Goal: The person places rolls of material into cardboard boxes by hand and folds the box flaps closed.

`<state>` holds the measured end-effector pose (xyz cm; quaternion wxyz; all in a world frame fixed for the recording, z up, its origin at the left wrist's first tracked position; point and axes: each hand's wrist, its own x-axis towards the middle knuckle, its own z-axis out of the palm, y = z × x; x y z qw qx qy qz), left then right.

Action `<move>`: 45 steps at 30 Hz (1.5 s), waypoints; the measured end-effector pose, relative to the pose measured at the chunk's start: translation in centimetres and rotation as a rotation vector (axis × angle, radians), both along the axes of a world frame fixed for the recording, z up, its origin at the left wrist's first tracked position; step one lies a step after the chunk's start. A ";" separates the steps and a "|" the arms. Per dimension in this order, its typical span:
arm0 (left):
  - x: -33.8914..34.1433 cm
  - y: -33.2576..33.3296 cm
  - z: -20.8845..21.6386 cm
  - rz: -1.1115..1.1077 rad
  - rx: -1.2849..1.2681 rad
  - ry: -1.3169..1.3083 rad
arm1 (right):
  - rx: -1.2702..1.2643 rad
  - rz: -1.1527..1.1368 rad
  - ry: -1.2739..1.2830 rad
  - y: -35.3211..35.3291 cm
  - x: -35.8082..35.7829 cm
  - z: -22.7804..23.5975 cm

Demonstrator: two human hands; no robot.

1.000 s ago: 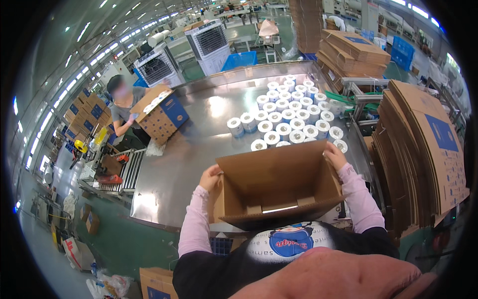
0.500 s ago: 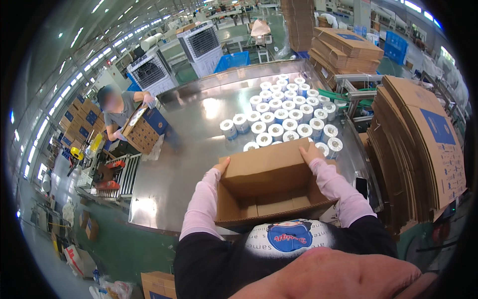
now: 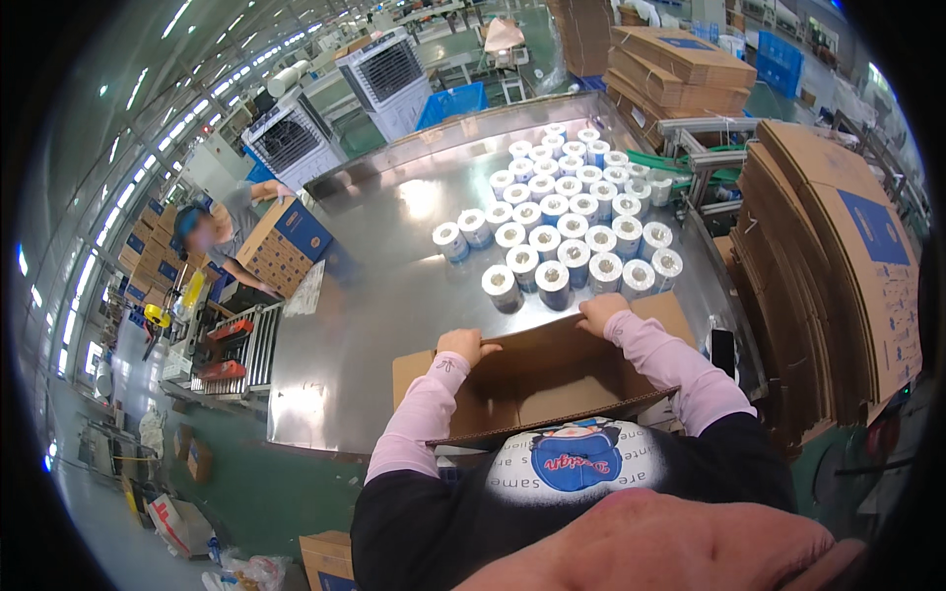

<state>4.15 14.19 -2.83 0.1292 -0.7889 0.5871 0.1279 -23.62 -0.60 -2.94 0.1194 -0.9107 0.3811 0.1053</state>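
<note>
An open cardboard box [image 3: 574, 392] sits against my front at the near edge of the metal table [image 3: 345, 379], its inside bare brown board. My left hand [image 3: 469, 347] grips the far rim near the left corner, thumb along the edge. Farther right on the same rim, my right hand [image 3: 599, 313] is closed over the board. Side flaps stick out left and right of the hands. Just beyond the box stand many upright white-topped rolls [image 3: 572, 227] in clear and blue wrapping; the closest are almost at my right hand.
Across the table at left, a co-worker [image 3: 232, 227] holds a printed brown-and-blue carton [image 3: 286, 246] beside a roller conveyor [image 3: 258, 345]. Flattened cartons [image 3: 828, 286] lean in a stack on my right. A dark phone-like object [image 3: 722, 350] lies near the right table edge.
The box's far side has come down from a raised position, uncovering the nearest rolls. Both hands moved with it, the left one rightward. At left, the co-worker's carton has turned more upright.
</note>
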 end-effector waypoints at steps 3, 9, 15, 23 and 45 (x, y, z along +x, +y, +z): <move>0.5 0.2 -1.1 -0.034 -0.115 -0.042 | -0.102 0.039 -0.092 0.0 -0.2 0.0; 1.5 -1.4 0.1 -0.015 0.143 0.410 | -0.077 -0.005 -0.145 1.2 -1.3 0.4; 3.3 -7.1 -2.4 0.024 0.548 0.463 | -0.065 -0.034 -0.241 0.5 -1.4 -1.6; -4.6 -18.1 -15.1 -0.219 0.055 0.213 | 0.134 -0.090 -0.681 -0.6 -1.8 -1.1; -2.0 -29.0 -12.8 0.202 -0.031 0.352 | -0.102 -0.495 -0.003 -19.9 -11.5 -20.2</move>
